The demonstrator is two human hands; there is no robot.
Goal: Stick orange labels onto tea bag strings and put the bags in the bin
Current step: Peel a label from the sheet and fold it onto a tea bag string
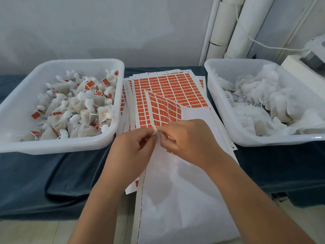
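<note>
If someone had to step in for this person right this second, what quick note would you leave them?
Left hand: pinches the lower edge of the curled label sheet.
Right hand: pinches the same edge; neither hand holds a tea bag.
Left bin: labelled bags, orange tags showing.
Right bin: plain bags, no tags visible.
Stacked label sheets lie between the bins.
Done: many bags labelled.
Left: peel a label, stick it on a plain bag's string, drop the bag in the left bin, repeat.
</note>
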